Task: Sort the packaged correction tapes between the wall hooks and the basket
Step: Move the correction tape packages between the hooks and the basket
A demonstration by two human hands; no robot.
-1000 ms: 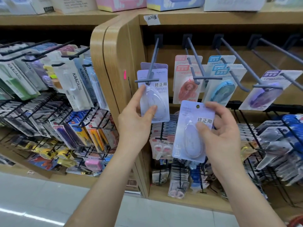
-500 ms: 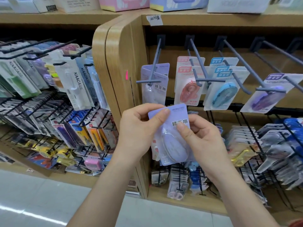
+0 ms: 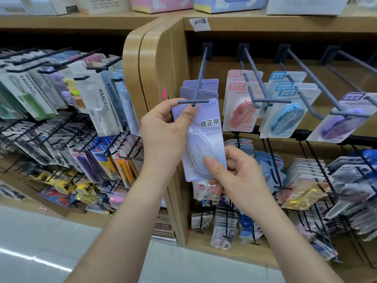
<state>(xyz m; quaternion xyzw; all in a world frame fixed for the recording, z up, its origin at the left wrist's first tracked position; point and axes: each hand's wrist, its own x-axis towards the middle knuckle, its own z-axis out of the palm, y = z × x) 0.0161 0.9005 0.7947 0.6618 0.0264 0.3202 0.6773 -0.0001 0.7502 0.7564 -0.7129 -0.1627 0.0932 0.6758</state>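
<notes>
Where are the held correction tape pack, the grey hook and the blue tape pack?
held correction tape pack (image 3: 210,123): head view, card front.
grey hook (image 3: 200,78): head view, rod.
blue tape pack (image 3: 287,118): head view, blister.

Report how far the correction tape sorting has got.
Done: lilac packs hang on the leftmost hook. In hand: the left hand and right hand grip one more tape pack, its top at that hook's tip, threading unclear. Left: seating it. No basket is in view.

Stationery shop aisle, wooden shelving (image 3: 161,64), wall hooks (image 3: 263,78) hung with carded correction tapes (image 3: 240,111), racks of packaged pens (image 3: 106,107), boxed stock (image 3: 163,5) above
</notes>
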